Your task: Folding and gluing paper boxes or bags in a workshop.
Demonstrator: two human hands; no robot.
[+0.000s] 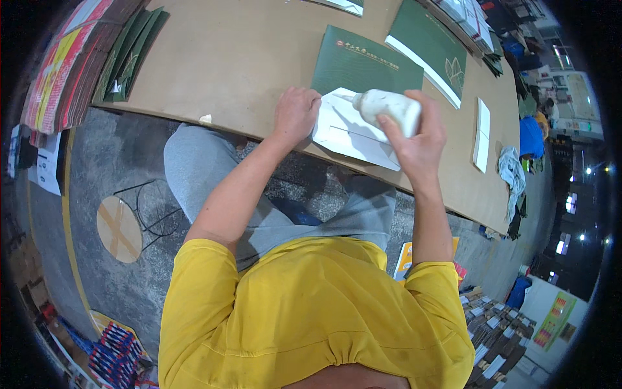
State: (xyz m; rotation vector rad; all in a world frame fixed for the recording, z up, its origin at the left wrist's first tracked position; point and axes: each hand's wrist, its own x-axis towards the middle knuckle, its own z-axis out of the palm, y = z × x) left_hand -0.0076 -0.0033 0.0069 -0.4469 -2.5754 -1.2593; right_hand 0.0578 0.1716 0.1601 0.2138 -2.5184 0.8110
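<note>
The right hand (424,139) wraps a white bottle (392,111), nozzle (345,97) over the white flap (346,129) of a green folder (369,72) (gold lettering (367,54), red emblem (339,44)); the left hand (297,115) curls at the flap's edge, pinch unclear.

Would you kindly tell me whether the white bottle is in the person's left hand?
No, the bottle is in the right hand, while the left hand is at the white flap's left edge.

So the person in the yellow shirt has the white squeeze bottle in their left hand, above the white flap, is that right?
Not quite: the head view shows the white squeeze bottle in the right hand, not the left hand. It is indeed above the white flap.
</note>
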